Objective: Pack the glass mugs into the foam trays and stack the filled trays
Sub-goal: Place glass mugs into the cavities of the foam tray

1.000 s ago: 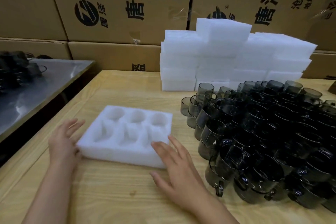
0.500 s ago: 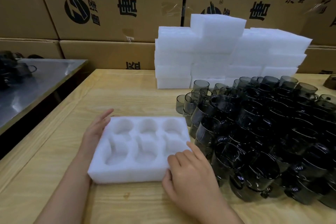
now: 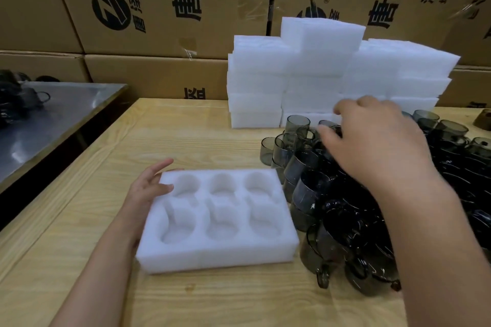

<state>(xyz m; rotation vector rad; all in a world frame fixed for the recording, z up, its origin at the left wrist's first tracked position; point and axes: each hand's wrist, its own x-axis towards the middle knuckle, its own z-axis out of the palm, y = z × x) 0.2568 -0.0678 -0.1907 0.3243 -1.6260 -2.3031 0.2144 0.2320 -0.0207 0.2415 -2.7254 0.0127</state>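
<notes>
A white foam tray (image 3: 220,252) with several empty round pockets lies on the wooden table (image 3: 172,138) in front of me. My left hand (image 3: 148,188) rests against its left edge with straight fingers, thumb on the top face. To the right stands a dense cluster of smoky dark glass mugs (image 3: 313,188), some stacked. My right hand (image 3: 377,146) hovers above the back of that cluster, fingers loosely bent and pointing left, holding nothing that I can see.
Stacks of white foam trays (image 3: 318,74) stand at the back of the table. Printed cardboard boxes (image 3: 164,8) form a wall behind. A steel table (image 3: 53,119) with a few dark mugs stands at the left, across a gap.
My right hand has left the tray's front right corner and risen up over the mugs. The tray has slid slightly right, and my left hand stays at its left edge.
</notes>
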